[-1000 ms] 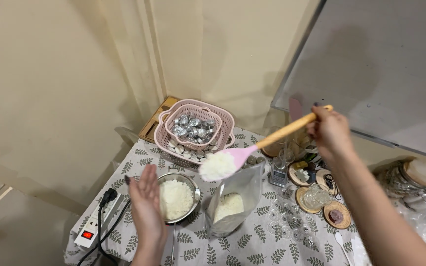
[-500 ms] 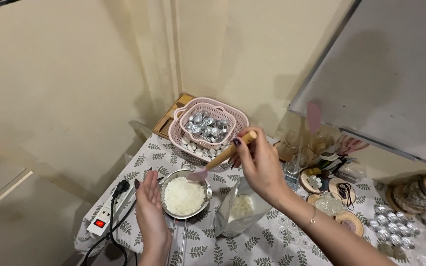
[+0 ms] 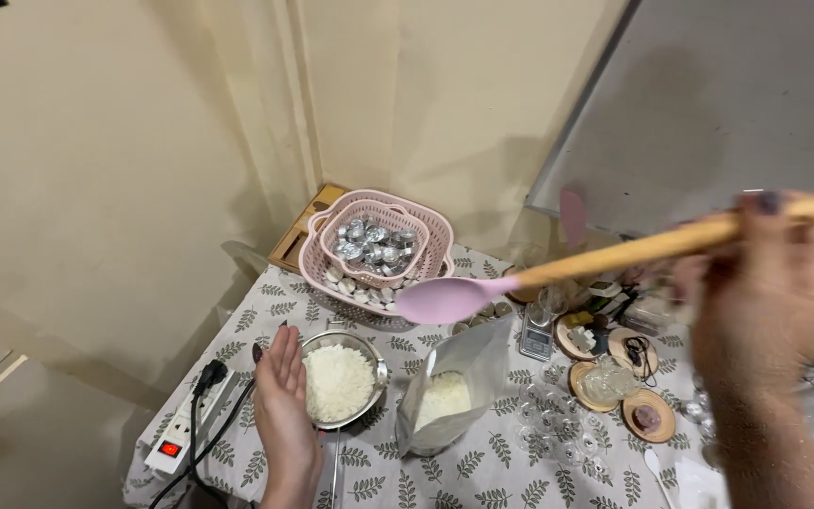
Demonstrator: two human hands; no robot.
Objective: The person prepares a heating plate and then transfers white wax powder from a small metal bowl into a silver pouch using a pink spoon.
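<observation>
Spoon: pink spoon [image 3: 445, 299] with a wooden handle is held in the air above the surface, bowl end over the gap between basket and bag; bowl appears bare.
Right hand: right hand [image 3: 756, 283] is blurred; its grip is closed round the far end of the spoon handle, raised well above the surface.
Left hand: left hand [image 3: 282, 401] is held flat, fingers together and extended, palm against the left side of the metal bowl; nothing is clasped in it.
Metal bowl: metal bowl [image 3: 374, 356] is filled with white flakes [image 3: 336, 382]; it stands on the leaf-print cloth just left of the bag.
Bag: silver bag [image 3: 463, 363] stands upright and open, white flakes seen inside; it is just beside the bowl, whether touching cannot be told.
Basket: pink basket [image 3: 322, 259] at the back of the surface holds a smaller pink basket filled with small metal cups [image 3: 376, 243].
Surface: surface [image 3: 482, 471] is covered by a white cloth with a leaf print.
Right side: round wooden discs [image 3: 605, 385] and small clear cups [image 3: 558, 434] lie grouped together.
Left edge: white power strip [image 3: 179, 435] with a lit red switch and a black plug lies at the corner.
</observation>
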